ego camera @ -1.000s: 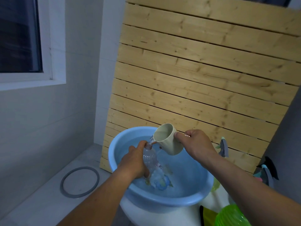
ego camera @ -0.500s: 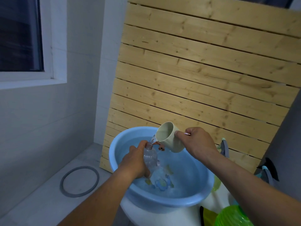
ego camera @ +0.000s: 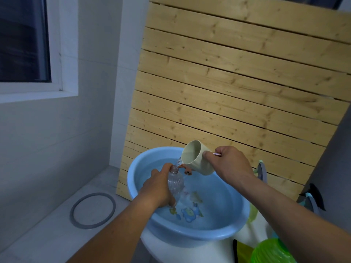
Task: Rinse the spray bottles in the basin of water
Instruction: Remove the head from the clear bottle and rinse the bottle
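While the left hand [ego camera: 158,187] grips a clear ribbed bottle [ego camera: 175,184] upright over the blue basin [ego camera: 190,236] at lower centre of the frame, the right hand [ego camera: 228,164] clasps a tilted cream cup [ego camera: 197,160] just above it. Water runs from the cup's rim onto the bottle's open neck. Slatted wooden panel [ego camera: 237,88] leans behind the basin.

1. Basin [ego camera: 136,179]: light blue, a blue-and-yellow cartoon print just beyond the left hand's fingers [ego camera: 171,202].
2. Bottle [ego camera: 175,184] inside those fingers: clear, ribbed.
3. Cup [ego camera: 197,160] against the right hand's fingers [ego camera: 209,158]: pale cream.
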### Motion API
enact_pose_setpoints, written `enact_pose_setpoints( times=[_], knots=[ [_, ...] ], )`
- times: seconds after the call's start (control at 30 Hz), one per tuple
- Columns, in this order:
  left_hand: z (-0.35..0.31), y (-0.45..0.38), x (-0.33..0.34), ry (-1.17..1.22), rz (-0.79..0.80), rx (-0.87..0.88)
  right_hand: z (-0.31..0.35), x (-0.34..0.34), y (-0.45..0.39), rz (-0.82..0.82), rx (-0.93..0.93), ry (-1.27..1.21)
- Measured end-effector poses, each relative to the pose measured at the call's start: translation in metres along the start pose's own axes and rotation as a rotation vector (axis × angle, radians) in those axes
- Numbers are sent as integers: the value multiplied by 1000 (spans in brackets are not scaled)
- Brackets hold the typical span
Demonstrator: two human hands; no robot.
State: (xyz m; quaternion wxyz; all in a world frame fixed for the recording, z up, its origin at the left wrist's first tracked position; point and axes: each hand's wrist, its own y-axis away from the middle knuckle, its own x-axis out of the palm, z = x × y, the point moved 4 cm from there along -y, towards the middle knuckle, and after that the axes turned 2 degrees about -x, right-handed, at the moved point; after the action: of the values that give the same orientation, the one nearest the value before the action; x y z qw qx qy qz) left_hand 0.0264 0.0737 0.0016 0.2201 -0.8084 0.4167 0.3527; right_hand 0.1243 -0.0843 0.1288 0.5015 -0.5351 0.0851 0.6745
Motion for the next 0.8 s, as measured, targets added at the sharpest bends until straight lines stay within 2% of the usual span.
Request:
enact_pose_setpoints(
  times=[0.8],
  knots=[
    [1,0,1,-4,3,-6,6,2,3,-82,-127,134]
  ],
)
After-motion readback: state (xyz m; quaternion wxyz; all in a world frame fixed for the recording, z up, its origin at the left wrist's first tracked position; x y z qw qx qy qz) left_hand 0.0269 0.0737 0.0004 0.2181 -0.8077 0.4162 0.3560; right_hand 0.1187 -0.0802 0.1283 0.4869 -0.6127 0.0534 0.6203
